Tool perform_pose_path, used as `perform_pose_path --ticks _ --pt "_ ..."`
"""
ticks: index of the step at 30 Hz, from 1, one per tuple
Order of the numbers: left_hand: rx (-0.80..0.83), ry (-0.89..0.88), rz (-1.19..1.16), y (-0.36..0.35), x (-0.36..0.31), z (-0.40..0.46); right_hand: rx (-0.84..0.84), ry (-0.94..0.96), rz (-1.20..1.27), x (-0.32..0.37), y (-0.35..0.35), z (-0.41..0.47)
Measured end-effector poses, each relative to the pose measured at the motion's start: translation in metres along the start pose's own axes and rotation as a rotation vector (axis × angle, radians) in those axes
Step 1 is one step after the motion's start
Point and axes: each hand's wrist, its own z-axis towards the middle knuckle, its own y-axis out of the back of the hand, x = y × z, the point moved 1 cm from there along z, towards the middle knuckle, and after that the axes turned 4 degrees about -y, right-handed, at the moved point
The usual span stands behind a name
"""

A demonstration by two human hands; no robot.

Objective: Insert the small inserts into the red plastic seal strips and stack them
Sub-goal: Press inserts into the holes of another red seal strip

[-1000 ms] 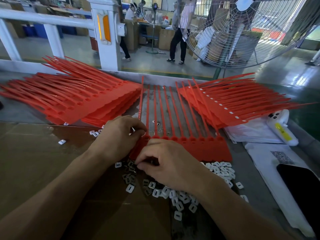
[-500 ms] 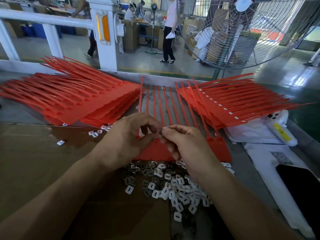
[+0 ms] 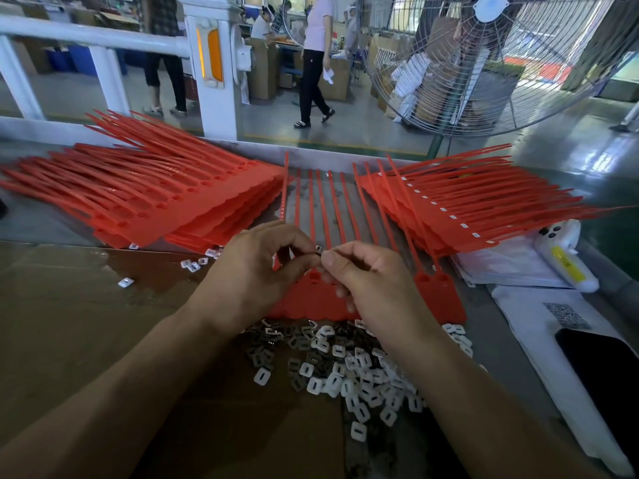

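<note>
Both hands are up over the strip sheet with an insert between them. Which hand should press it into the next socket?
Probably the left hand: it pinches the insert right above the open socket of the seal strips. The right hand covers the sockets beyond.

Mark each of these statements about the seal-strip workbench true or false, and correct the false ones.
1. Both hands meet over the row of red seal strips, pinching a small insert between them. True.
2. The loose inserts lie in a pile nearer the person than the row of strips. True.
3. The left hand rests flat on the cardboard. False: it is raised, fingers curled at the insert.
4. The right hand grips the phone. False: the phone lies apart on the right.
5. Only one stack of red strips is present. False: one stack lies left, another right.
</note>
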Motion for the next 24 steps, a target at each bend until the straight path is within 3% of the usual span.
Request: perform_pose_path --ticks 10,16,24 --pt "0.064 -0.036 0.053 -0.001 -0.001 0.001 0.015 -0.051 -0.030 0.000 0.002 0.002" --pt "0.097 0.096 0.208 -0.006 0.004 0.002 -0.163 -0.047 0.025 0.002 0.005 0.005" --pt "0.215 0.184 0.382 -0.013 0.006 0.006 -0.170 -0.046 0.000 -0.001 0.008 0.007"
